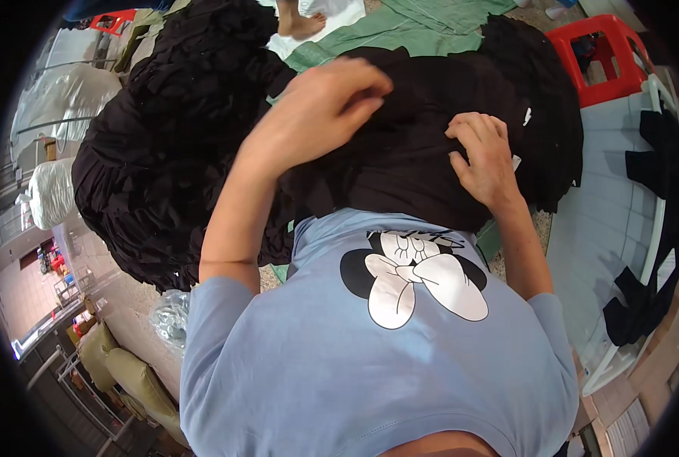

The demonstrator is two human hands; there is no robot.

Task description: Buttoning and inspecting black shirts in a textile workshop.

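Observation:
A black garment [416, 145] lies spread across my lap, in front of my light blue shirt. My left hand [332, 103] is closed on a fold of this black cloth near its upper left part. My right hand [484, 156] presses its bent fingers into the same cloth at the right, pinching the fabric. A small white tag [527, 116] shows on the black cloth beyond my right hand.
A big heap of black cut fabric pieces [164, 145] fills the left and the back. A red plastic stool [602, 57] stands at the upper right. A white rack [644, 228] with black pieces stands on the right. Another person's bare foot [301, 23] rests on a green mat [400, 27].

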